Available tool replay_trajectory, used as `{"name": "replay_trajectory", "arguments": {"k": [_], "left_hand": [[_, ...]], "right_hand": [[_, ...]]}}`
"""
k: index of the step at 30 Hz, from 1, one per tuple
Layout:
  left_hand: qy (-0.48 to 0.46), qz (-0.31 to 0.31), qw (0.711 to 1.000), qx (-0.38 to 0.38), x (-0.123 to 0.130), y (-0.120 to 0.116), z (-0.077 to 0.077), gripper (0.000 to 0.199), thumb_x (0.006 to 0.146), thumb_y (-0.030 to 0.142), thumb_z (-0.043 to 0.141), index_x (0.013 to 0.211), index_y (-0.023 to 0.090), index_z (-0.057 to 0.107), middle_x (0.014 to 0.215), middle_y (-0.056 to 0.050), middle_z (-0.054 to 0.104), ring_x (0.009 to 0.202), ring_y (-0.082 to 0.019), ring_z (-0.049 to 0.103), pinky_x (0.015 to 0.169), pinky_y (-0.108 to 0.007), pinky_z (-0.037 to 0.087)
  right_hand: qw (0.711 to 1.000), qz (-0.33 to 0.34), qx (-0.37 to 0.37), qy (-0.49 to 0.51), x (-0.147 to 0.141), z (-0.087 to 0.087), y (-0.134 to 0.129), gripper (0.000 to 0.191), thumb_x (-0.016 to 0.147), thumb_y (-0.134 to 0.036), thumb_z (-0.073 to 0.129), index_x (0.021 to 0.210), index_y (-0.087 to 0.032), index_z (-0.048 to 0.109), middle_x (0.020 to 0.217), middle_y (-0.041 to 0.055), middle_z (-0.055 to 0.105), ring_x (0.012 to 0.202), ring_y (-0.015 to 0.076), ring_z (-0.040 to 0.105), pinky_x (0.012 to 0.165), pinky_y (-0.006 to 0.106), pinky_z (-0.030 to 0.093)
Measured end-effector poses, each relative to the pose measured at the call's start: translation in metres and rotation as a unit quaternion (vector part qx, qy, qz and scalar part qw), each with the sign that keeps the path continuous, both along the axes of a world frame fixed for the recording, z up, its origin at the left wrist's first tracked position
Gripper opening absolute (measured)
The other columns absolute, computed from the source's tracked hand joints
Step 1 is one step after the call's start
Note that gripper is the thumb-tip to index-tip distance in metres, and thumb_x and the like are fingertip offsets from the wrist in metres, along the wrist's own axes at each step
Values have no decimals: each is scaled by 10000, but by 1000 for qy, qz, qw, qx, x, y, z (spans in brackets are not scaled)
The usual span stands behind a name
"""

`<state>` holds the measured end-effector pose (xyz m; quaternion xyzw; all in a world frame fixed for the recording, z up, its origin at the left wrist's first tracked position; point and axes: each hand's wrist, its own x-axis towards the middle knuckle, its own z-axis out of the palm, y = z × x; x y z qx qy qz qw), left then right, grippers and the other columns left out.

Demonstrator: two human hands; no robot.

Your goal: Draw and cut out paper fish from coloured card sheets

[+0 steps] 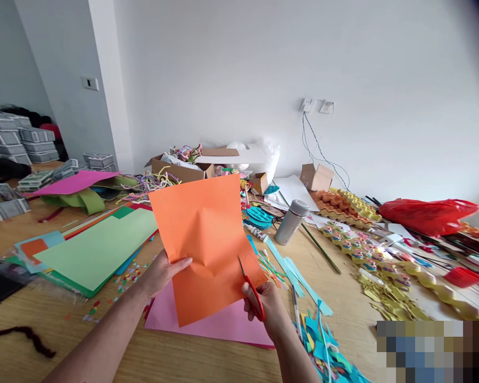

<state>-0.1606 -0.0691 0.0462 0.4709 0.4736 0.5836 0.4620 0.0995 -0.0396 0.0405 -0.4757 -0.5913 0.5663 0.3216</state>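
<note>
Hands (162, 273): left's pinch on orange paper (207, 234), right's (270, 306) grip on red-handled scissors (257, 305) (white bottle's (257, 232) print illegible).

- The left hand (165, 271) is bare, and its thumb (182, 264) has a slim shape.
- The left forearm (112, 324) is bare too; it is narrow at the wrist and becomes wider toward the lower edge of the view.
- The right hand (266, 307) is equally bare, with its fingers partly hidden.
- The right forearm (293, 348) is bare, and a shorter part of it is visible.
</note>
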Motion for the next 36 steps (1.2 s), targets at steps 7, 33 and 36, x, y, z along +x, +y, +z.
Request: {"name": "replay_trajectory", "arguments": {"k": [7, 33, 36], "left_hand": [[-24, 4, 1000, -3, 1, 0, 1, 466, 687, 419, 729, 1066, 169, 625, 1105, -96, 675, 1058, -314, 597, 894, -422, 484], [-100, 9, 995, 10, -14, 1, 13, 468, 611, 376, 785, 1005, 166, 646, 1129, -105, 667, 1104, -342, 575, 908, -467, 485], [-106, -20, 994, 7, -17, -1, 13, 484, 613, 350, 788, 1041, 180, 639, 1123, -95, 673, 1097, -337, 582, 901, -465, 490]], "right_hand": [[1000, -15, 5, 24, -3, 2, -2, 460, 618, -607, 675, 611, -169, 535, 378, -37, 503, 282, 82, 412, 305, 200, 276], [988, 134, 69, -36, 49, 47, 4, 488, 665, -611, 666, 757, -132, 661, 556, -12, 541, 472, 100, 506, 459, 228, 420], [974, 162, 86, -130, 55, 74, 9, 409, 677, -556, 686, 721, -150, 669, 568, -9, 557, 466, 90, 480, 458, 224, 411]]}}
